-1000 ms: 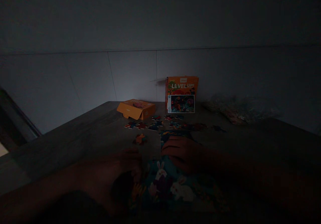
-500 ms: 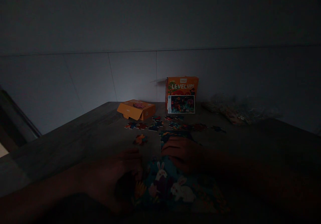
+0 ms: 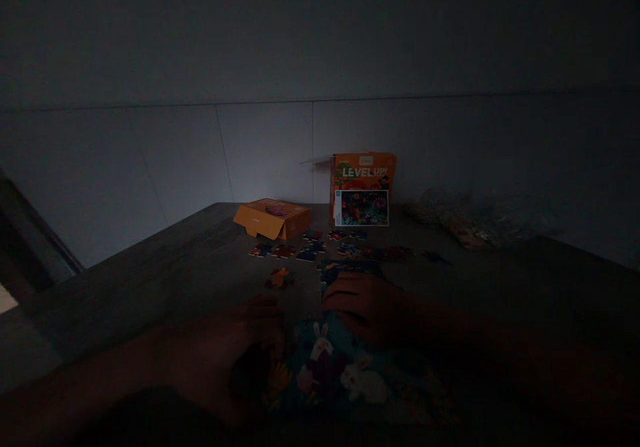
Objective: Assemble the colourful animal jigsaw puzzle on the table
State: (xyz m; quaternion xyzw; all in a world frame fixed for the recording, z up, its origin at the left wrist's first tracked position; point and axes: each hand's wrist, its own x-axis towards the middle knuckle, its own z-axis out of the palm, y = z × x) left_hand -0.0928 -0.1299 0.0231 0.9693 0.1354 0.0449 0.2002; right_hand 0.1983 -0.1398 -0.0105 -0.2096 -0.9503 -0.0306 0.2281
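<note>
In dim light, a partly joined puzzle [image 3: 345, 373] with white rabbits lies on the grey table, near its front. My left hand [image 3: 225, 353] rests at the puzzle's left edge, fingers bent, thumb apart; whether it grips a piece is too dark to tell. Over the puzzle's upper part lies my right hand [image 3: 365, 303], its fingers curled on the surface; anything beneath them is hidden. Behind it, a dark blue joined section [image 3: 350, 270] shows. One loose orange piece [image 3: 280, 277] lies beyond my left hand.
Several loose pieces [image 3: 311, 252] lie farther back. An open orange box [image 3: 274, 219] lies on its side. An upright orange box [image 3: 365, 172] has a picture card [image 3: 363, 208] in front. Clear plastic bags [image 3: 480, 223] lie at the back right, near the wall [image 3: 260, 147].
</note>
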